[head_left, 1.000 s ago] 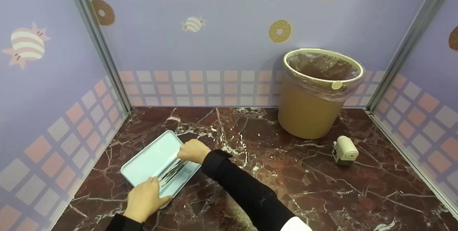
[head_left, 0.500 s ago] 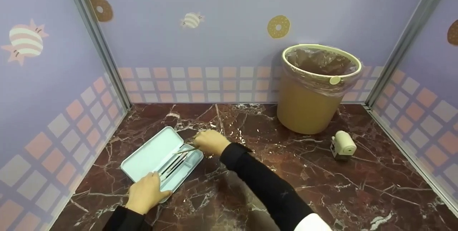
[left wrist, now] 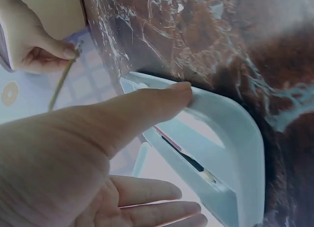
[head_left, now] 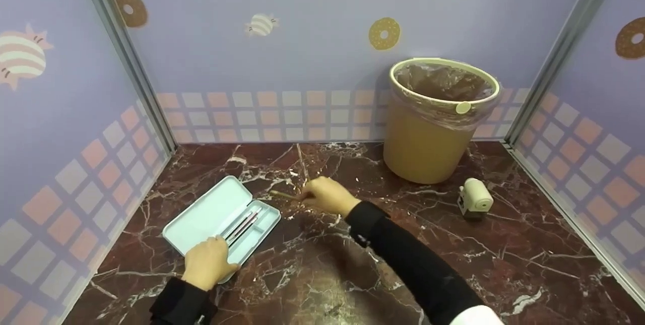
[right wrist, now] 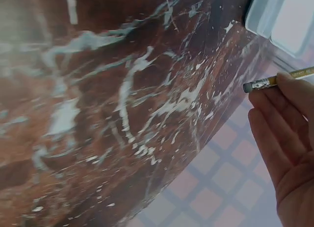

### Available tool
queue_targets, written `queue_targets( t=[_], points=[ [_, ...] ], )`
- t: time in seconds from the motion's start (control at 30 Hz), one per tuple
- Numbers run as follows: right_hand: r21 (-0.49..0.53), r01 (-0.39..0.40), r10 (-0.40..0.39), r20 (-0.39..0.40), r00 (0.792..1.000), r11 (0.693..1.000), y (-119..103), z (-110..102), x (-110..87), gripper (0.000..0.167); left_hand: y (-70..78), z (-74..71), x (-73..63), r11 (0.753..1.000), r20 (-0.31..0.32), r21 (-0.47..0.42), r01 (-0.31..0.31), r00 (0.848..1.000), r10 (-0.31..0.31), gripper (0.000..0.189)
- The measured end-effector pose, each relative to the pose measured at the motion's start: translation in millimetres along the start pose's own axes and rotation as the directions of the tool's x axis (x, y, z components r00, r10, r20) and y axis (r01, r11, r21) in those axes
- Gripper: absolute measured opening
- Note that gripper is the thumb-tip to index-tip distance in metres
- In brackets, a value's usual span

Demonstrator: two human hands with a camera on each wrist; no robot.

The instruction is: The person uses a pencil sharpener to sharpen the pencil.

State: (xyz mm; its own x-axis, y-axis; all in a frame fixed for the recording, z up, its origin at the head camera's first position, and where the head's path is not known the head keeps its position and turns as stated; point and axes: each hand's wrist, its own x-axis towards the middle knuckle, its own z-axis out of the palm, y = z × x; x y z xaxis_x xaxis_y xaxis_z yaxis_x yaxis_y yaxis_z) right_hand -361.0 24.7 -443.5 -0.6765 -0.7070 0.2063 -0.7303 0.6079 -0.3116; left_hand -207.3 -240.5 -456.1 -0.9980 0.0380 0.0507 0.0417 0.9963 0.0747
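A light-blue pencil case (head_left: 201, 219) lies with its lid folded back at the left of the table, several pencils (head_left: 244, 226) in its tray. My left hand (head_left: 206, 262) rests on its near end; in the left wrist view the thumb (left wrist: 162, 102) lies across the tray's rim and the other fingers stretch out straight. To the right of the case and raised off the table, my right hand (head_left: 330, 195) pinches a yellow pencil (head_left: 283, 195) between thumb and fingers. The right wrist view shows its eraser end (right wrist: 255, 85) jutting past the fingertips.
A tan wastebasket (head_left: 423, 148) with a clear plastic liner stands at the back right. In front of it sits a small cream device (head_left: 475, 198), perhaps a pencil sharpener. Pale bits lie scattered on the dark marbled tabletop (head_left: 322, 279). Patterned walls enclose the sides and back.
My right hand has drawn the pencil out of the case and moved right, away from it. The left hand has stayed on the case's near end. The head view has shifted slightly.
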Motion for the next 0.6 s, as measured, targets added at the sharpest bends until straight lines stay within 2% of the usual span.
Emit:
queue_targets(
  t=[0.07, 0.17, 0.27, 0.33, 0.47, 0.53, 0.6],
  points=[
    [0.045, -0.033, 0.034, -0.016, 0.999, 0.998, 6.1, -4.5, -8.5, 0.011, 3.9, -1.0, 2.6, 1.0, -0.012, -0.006, -0.011, 1.0, 0.011, 0.064],
    [0.09, -0.067, 0.072, -0.053, 0.996, 0.994, 13.3, -7.5, -22.3, 0.009, 11.3, -1.4, 7.3, 0.998, -0.071, -0.032, -0.053, 0.996, 0.05, 0.059],
    [0.149, -0.077, 0.093, -0.1, 0.991, 0.986, 17.7, -6.8, -37.5, 0.009, 22.3, -1.1, 14.0, 0.99, -0.156, -0.049, -0.128, 0.98, 0.119, 0.051],
    [0.191, -0.08, 0.105, -0.126, 0.986, 0.978, 19.0, -5.5, -48.0, 0.01, 31.6, -0.9, 19.8, 0.98, -0.221, -0.053, -0.191, 0.96, 0.175, 0.047],
    [0.251, -0.088, 0.134, -0.171, 0.976, 0.964, 20.2, -1.9, -69.3, 0.01, 52.3, -1.4, 32.6, 0.952, -0.339, -0.063, -0.3, 0.904, 0.263, 0.042],
    [0.282, -0.097, 0.154, -0.188, 0.97, 0.955, 20.5, -0.9, -79.6, 0.011, 63.4, -2.1, 39.2, 0.937, -0.381, -0.081, -0.34, 0.879, 0.286, 0.04],
    [0.331, -0.11, 0.184, -0.199, 0.963, 0.937, 20.8, -1.2, -89.9, 0.013, 75.1, -2.5, 45.8, 0.923, -0.411, -0.11, -0.37, 0.862, 0.297, 0.038]
  ],
)
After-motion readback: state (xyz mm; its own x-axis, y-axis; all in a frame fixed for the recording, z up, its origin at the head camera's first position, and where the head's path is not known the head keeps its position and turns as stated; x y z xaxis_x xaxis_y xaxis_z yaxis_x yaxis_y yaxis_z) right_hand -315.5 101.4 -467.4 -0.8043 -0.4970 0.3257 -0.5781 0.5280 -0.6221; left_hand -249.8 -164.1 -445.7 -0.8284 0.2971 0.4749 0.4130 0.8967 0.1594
